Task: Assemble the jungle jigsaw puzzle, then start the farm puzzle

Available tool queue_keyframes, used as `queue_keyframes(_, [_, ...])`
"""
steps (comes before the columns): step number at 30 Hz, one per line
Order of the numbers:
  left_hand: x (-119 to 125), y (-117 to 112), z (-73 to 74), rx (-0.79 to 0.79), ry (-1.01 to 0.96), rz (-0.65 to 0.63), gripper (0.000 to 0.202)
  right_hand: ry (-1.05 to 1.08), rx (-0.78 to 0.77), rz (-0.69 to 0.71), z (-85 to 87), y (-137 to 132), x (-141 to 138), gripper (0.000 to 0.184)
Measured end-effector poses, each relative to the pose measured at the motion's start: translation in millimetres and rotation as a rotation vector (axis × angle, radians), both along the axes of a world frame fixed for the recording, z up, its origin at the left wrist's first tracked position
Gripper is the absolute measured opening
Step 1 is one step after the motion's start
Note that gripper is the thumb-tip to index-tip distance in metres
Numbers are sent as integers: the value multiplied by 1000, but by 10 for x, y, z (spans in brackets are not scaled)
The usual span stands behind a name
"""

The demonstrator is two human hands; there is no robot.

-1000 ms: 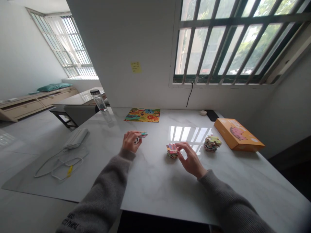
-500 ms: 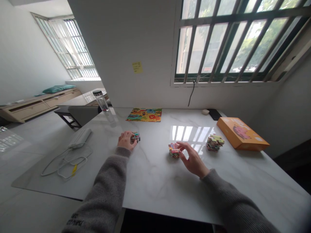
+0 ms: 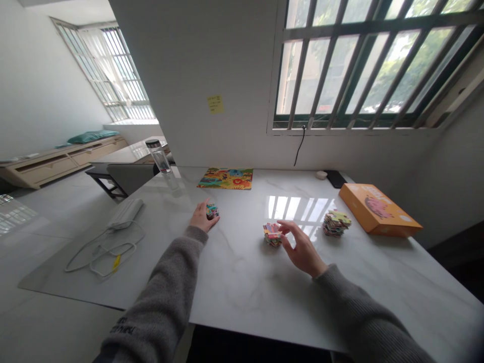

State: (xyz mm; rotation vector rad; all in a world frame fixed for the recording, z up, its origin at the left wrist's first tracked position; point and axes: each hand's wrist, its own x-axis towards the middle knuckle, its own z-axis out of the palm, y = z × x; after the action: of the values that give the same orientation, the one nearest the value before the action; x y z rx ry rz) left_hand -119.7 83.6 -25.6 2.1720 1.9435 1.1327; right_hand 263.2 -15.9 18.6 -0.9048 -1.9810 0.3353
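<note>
My left hand [image 3: 198, 218] rests on the white marble table [image 3: 242, 297], its fingertips against the left side of a small stack of jigsaw pieces [image 3: 212, 211]. My right hand [image 3: 303, 248] hovers with fingers spread, its index fingertip just beyond a multicoloured stack of jigsaw pieces [image 3: 272, 235]. Farther right stands a taller stack of jigsaw pieces [image 3: 335, 224]. An assembled animal jigsaw puzzle [image 3: 225, 178] lies flat at the table's back edge.
An orange puzzle box [image 3: 379, 209] lies at the right. A black phone [image 3: 335, 178] and a small white object [image 3: 321, 175] sit by the wall. A glass bottle [image 3: 159, 157] stands at the back left corner. A white adapter [image 3: 125, 213] with cable lies beyond the table's left edge.
The small stack has gone from my left fingers to the table beside my hand, and that hand has drawn slightly back. My right hand has barely moved, and the view has tilted slightly.
</note>
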Motion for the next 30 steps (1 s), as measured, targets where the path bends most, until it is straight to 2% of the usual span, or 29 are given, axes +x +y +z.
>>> queue_keyframes(4, [-24, -12, 27, -31, 42, 9, 74, 3, 0, -3, -4, 4, 8, 36])
queue_keyframes(9, [5, -53, 14, -70, 119, 36, 82, 0, 5, 2, 18, 1, 1, 36])
queue_keyframes(14, [34, -45, 30, -70, 137, 66, 72, -2, 7, 10, 33, -4, -4, 37])
queue_keyframes(21, [-269, -14, 46, -85, 91, 199, 65, -5, 11, -1, 58, 3, 15, 36])
queue_keyframes(26, [-324, -51, 66, -107, 101, 262, 76, -13, 16, -72, 73, 48, 74, 34])
queue_keyframes(28, [-269, -93, 122, -115, 109, 288, 86, -30, 12, -96, 83, 68, 98, 29])
queue_keyframes(30, [-159, -151, 210, -54, 108, 295, 91, -54, 2, -96, 96, 77, 105, 23])
